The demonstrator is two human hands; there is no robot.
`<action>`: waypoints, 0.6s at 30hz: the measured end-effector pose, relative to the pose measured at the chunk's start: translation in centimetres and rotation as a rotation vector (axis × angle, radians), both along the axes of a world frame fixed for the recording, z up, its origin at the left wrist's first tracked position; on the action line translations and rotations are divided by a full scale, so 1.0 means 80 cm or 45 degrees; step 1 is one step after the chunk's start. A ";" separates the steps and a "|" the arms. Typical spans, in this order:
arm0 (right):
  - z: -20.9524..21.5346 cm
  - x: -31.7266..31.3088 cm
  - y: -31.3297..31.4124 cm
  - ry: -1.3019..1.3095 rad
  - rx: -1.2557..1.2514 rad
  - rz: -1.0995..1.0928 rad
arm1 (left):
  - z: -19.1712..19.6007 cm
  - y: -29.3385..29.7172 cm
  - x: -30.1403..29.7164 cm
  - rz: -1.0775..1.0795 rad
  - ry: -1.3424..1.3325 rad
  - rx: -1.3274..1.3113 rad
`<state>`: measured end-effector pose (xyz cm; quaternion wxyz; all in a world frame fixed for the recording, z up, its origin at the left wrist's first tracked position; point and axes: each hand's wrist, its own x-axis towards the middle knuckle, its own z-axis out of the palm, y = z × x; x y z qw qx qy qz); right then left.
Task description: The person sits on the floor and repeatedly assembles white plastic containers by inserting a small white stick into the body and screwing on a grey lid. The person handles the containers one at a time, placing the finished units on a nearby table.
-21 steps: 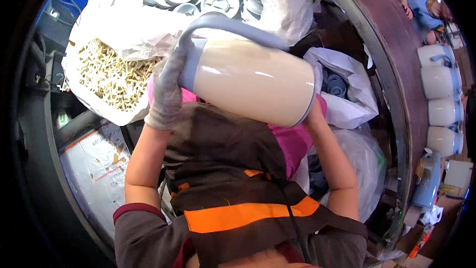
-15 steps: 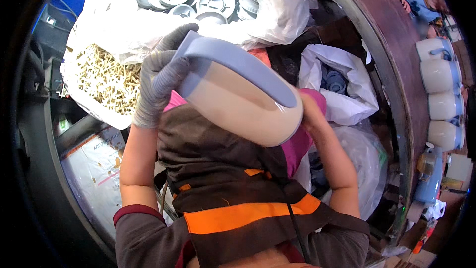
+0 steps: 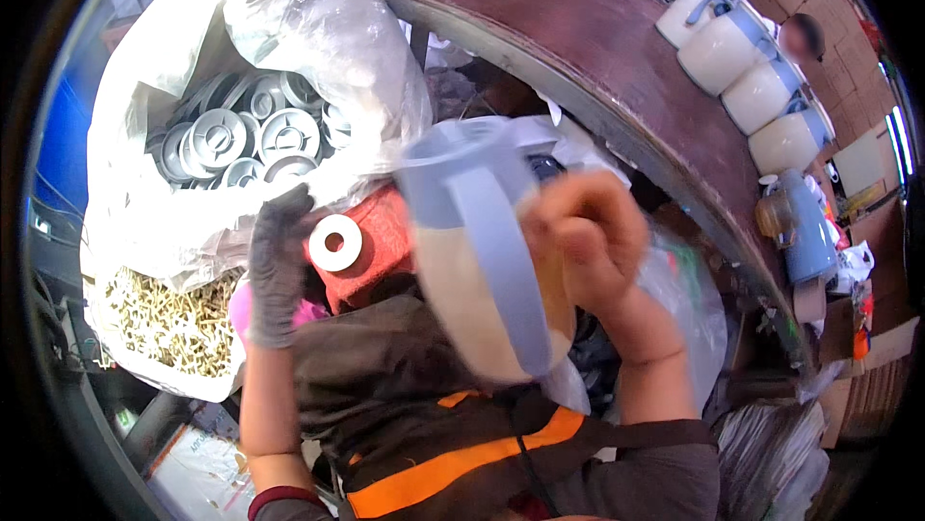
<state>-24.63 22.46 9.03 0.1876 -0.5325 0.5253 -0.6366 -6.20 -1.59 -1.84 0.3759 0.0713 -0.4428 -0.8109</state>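
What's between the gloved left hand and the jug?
In the head view, a red object and a white ring lie between the left hand and the jug.

Your jug (image 3: pixel 448 275) is cream below and blue-grey above, its long blue-grey handle (image 3: pixel 506 275) facing you (the outline is a little blurred). Held with your right hand (image 3: pixel 597 247) at its side, it tilts top-leftward, just right of the red block (image 3: pixel 381 242).

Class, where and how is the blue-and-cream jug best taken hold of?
Probably by the middle of the long blue handle, coming from the camera's side: it faces that way, runs lengthwise down the jug, and no fingers cover it. The jug tilts, so wrap firmly.
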 end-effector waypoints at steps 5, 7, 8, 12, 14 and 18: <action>-0.077 0.040 -0.037 0.946 0.206 -0.404 | -0.162 0.079 -0.090 -0.266 -0.193 0.129; -0.091 0.037 -0.007 1.023 0.351 -0.519 | -0.075 0.135 -0.095 -0.375 -0.274 0.056; -0.087 0.039 0.002 1.018 0.367 -0.574 | -0.039 0.155 -0.088 -0.404 -0.335 -0.002; -0.056 0.037 0.008 0.657 0.541 -0.725 | -0.047 0.195 -0.080 -0.121 -0.546 -1.018; -0.063 0.016 0.010 0.525 0.468 -0.771 | -0.025 0.204 -0.080 -0.059 -0.549 -1.341; -0.059 -0.030 0.027 0.836 -0.011 -1.024 | -0.001 0.206 -0.079 0.009 -0.409 -1.280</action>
